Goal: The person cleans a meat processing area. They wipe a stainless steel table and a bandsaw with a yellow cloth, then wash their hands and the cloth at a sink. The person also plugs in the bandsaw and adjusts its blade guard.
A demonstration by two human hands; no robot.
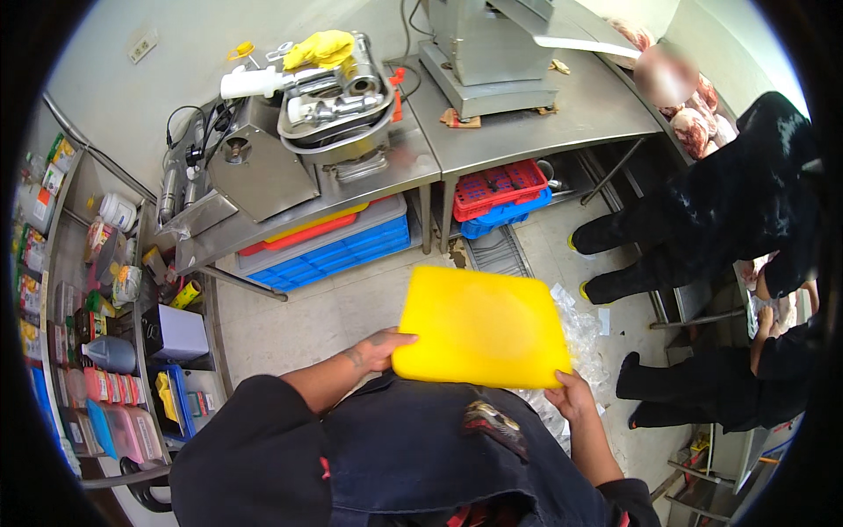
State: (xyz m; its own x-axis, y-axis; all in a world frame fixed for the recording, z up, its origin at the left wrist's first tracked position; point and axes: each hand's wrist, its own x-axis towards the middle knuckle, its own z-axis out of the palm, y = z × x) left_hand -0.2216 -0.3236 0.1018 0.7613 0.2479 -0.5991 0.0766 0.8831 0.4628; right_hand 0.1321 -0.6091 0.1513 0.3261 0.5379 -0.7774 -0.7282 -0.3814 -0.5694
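While the yellow slab (483, 329) is held at mid-frame, the left hand (378, 350) grips its lower left edge and the right hand (573, 397) its lower right corner. The step is judged two-handed carrying; the next move calls for even support. Fingers beneath are hidden, their placement unconfirmed.

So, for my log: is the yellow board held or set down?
Held: the left hand grips the yellow board at its left edge, the right hand at its near right corner.
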